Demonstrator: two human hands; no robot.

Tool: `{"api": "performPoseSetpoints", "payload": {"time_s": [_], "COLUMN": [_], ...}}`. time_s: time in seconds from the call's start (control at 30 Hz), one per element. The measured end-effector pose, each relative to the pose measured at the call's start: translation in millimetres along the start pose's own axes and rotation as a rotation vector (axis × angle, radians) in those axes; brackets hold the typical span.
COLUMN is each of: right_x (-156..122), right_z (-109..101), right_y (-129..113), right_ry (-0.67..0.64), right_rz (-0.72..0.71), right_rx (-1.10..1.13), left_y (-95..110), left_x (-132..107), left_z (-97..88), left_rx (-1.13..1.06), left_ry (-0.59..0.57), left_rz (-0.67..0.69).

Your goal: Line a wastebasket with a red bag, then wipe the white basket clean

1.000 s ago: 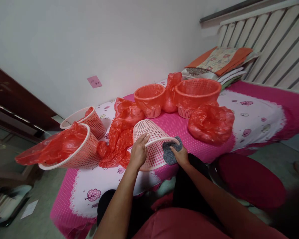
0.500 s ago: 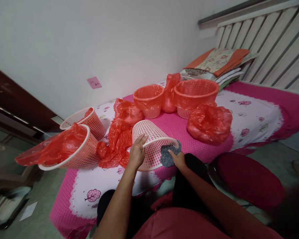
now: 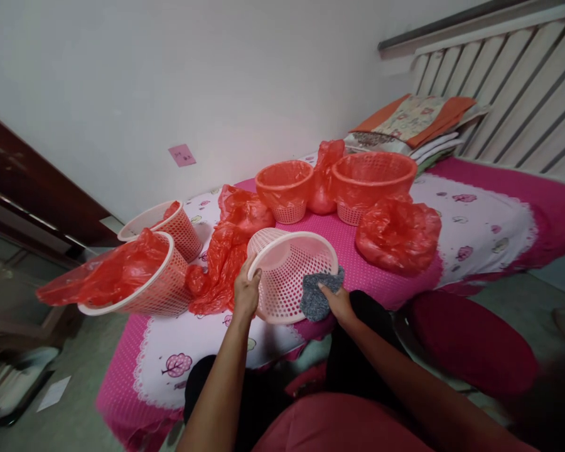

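A pale pink perforated plastic basket [image 3: 282,276] lies tilted on the bed, its mouth turned toward me. My left hand [image 3: 247,290] grips its rim at the left, thumb on the inside and fingers outside. A grey cloth [image 3: 316,300] is pinched in my right hand [image 3: 334,302], laid over the basket's right rim and partly inside the mouth. Left of the basket, a crumpled red plastic bag [image 3: 221,270] spreads over the sheet. Behind it stand two baskets lined with red bags, one smaller-looking [image 3: 285,185] and one at the right [image 3: 374,179].
Two more baskets [image 3: 162,292] [image 3: 188,232] with red bags lean at the left. A bunched red bag [image 3: 398,235] sits at the right, a knotted one [image 3: 327,179] farther back. Folded textiles [image 3: 419,122] lie by the radiator [image 3: 508,94]. A dark red stool [image 3: 471,342] stands right.
The basket has turned so its mouth faces me more. My left hand has shifted from the basket's side to its rim. My right hand still holds the cloth at the right rim.
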State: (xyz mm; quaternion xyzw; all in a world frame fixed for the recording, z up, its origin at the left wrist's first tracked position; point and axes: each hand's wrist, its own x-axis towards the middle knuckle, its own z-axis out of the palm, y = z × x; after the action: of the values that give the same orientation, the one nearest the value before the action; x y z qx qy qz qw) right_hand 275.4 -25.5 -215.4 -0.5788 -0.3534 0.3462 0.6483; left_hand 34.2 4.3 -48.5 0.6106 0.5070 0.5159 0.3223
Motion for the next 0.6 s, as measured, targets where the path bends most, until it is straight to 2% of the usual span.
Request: {"api": "performPoseSetpoints", "payload": {"time_s": [0.13,0.23,0.47,0.6], "right_x": [-7,-8,-12,-17], "right_z": [-2,-3,-10,-13], "right_y": [-22,-39,-83,-87], "right_ry": [-0.031,-0.047,-0.042,-0.033], "right_rz": [0.072,0.064,-0.057,-0.119], "right_rx": [0.062,0.064,-0.048,-0.127], "left_y": [2,4,6,-6], "left_x": [-12,-23,-41,-54], "left_z": [5.7,8.4,5.1,0.0], "left_rx": [-0.198,-0.323,-0.632,-0.642], "left_ry": [0.161,0.226,0.375,0.420], "left_rz": [-0.115,-0.167,-0.360,-0.429]}}
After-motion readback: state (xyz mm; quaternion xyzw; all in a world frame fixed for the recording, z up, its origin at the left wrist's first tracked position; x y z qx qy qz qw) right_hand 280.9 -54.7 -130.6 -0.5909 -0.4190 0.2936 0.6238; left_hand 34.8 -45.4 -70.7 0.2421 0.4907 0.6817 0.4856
